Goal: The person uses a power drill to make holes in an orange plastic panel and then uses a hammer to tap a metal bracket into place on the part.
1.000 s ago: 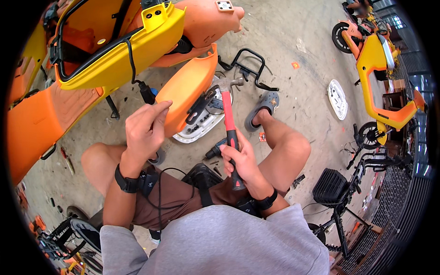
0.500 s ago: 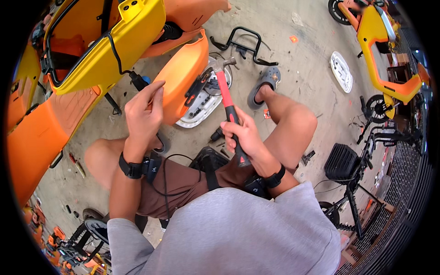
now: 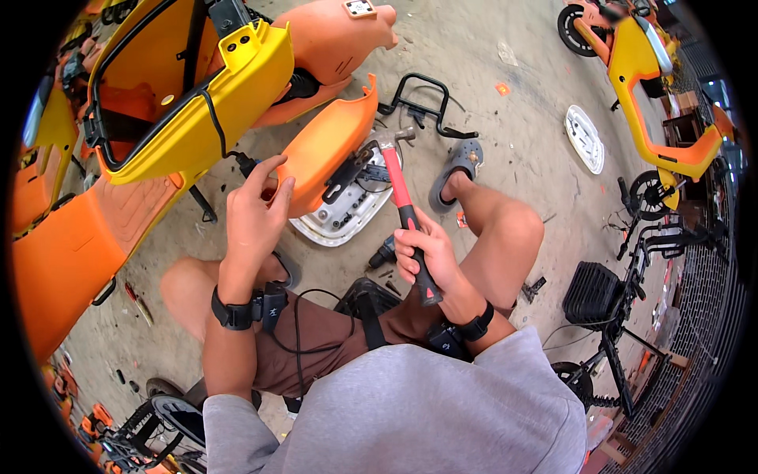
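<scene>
Around the red handle of the hammer [image 3: 407, 209] our right hand [image 3: 426, 257] is closed low, its steel head raised beside the orange scooter panel [image 3: 324, 150]. Our left hand [image 3: 257, 213] pinches that panel's near edge, seemingly steadying it over the white cover [image 3: 347, 217].
</scene>
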Motion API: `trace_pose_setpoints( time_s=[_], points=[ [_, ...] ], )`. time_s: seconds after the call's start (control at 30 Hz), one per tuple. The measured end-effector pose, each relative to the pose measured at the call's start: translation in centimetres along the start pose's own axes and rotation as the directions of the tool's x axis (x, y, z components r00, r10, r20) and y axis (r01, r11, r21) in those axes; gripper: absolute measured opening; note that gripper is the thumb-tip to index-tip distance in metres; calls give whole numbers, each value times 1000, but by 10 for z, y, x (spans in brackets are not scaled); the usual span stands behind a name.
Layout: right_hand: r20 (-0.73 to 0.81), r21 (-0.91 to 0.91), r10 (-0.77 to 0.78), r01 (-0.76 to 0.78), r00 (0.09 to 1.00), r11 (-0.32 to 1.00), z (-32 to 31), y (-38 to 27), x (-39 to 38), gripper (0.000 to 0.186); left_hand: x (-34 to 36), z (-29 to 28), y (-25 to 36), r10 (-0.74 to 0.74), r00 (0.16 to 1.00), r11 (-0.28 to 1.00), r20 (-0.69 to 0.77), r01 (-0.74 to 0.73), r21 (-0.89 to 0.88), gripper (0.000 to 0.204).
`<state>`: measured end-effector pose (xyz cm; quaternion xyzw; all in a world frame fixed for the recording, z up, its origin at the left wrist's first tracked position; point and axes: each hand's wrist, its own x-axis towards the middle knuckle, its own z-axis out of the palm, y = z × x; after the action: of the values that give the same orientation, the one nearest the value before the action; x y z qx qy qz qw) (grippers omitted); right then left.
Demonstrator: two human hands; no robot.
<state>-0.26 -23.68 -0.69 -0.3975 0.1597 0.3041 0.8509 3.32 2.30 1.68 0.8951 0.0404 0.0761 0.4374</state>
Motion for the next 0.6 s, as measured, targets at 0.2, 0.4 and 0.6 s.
trace_pose_setpoints(
  time_s=[0.2, 0.4, 0.6],
  points=[
    [31, -28, -48, 49, 998, 998, 5, 0, -3, 58, -1, -1, -3, 1, 1000, 999, -21, 0, 34, 33],
    [23, -55, -76, 77, 997, 996, 8, 1, -5, 58, 1, -1, -4, -33, 999, 998, 1, 33, 46, 40],
    [14, -47, -80, 81, 997, 996, 7, 2, -4, 58, 2, -1, -5, -64, 997, 995, 44, 61, 80, 46]
  ],
)
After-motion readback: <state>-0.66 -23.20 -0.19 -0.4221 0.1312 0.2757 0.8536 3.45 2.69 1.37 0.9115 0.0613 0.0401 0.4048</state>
